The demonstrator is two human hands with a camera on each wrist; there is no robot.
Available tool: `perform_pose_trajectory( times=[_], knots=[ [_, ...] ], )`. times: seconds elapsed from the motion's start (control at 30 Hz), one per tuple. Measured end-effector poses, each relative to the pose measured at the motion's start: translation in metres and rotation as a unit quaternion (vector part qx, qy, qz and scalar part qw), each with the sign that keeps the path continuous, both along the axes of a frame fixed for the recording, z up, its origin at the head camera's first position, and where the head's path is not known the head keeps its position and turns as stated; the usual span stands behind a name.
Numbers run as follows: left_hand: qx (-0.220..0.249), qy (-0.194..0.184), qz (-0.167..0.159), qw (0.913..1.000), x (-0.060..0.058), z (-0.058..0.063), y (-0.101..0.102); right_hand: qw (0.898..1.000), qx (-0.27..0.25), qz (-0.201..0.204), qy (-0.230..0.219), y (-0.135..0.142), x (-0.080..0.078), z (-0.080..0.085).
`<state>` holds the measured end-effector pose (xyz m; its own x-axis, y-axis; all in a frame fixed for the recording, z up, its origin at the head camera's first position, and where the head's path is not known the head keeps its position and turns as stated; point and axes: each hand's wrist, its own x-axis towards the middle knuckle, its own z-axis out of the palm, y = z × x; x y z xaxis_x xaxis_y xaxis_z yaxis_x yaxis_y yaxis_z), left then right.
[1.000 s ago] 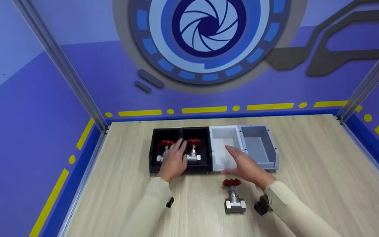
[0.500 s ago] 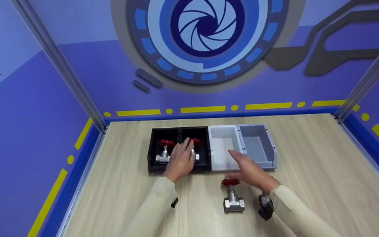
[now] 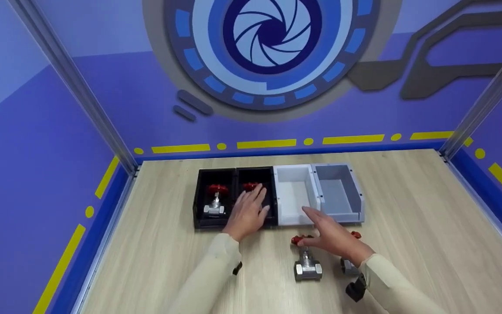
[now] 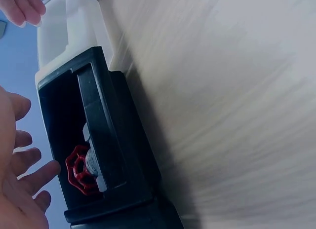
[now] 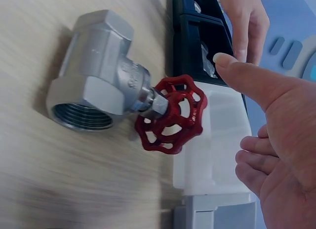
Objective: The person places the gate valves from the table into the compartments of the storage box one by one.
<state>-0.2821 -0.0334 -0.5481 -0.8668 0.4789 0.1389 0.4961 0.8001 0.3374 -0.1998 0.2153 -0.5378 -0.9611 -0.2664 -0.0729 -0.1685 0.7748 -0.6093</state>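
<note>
Your left hand, fingers spread, over the black bin beside the white bin | your right hand, thumb held apart, near a red-wheeled valve!

Head view downward (wrist views nearer)

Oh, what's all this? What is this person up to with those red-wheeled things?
The person's left hand is open over the black bin beside the white bin; a red-wheeled valve sits inside. The other black bin holds a second valve. The right hand, also open and gripping nothing, is by a third valve on the table. A fourth valve is partly hidden behind that hand.
</note>
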Motion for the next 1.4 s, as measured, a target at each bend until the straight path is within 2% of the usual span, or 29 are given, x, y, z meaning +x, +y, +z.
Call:
perform_pose_trajectory(
  times=[0.17,0.33,0.63,1.07,1.23,1.4],
  knots=[
    [-0.003,0.001,-0.007,1.0,0.0,-0.001,0.006,1.0,-0.002,0.009,0.001,0.0,0.007,-0.008],
    [-0.003,-0.015,-0.011,0.9998,0.0,-0.002,0.011,0.999,0.006,0.035,0.01,0.0,0.014,-0.015],
    [-0.011,-0.037,-0.015,0.9991,-0.001,-0.003,0.018,0.998,0.028,0.058,0.004,0.003,0.027,-0.019],
    [-0.014,-0.027,-0.015,0.9994,-0.004,-0.003,0.026,0.996,0.054,0.074,0.011,0.001,0.037,-0.03],
    [-0.025,-0.012,-0.016,0.9995,-0.004,-0.003,0.029,0.994,0.064,0.081,0.024,0.0,0.04,-0.032],
    [-0.033,-0.012,-0.013,0.9993,-0.005,-0.002,0.031,0.991,0.079,0.101,0.044,-0.001,0.042,-0.034]
  ],
)
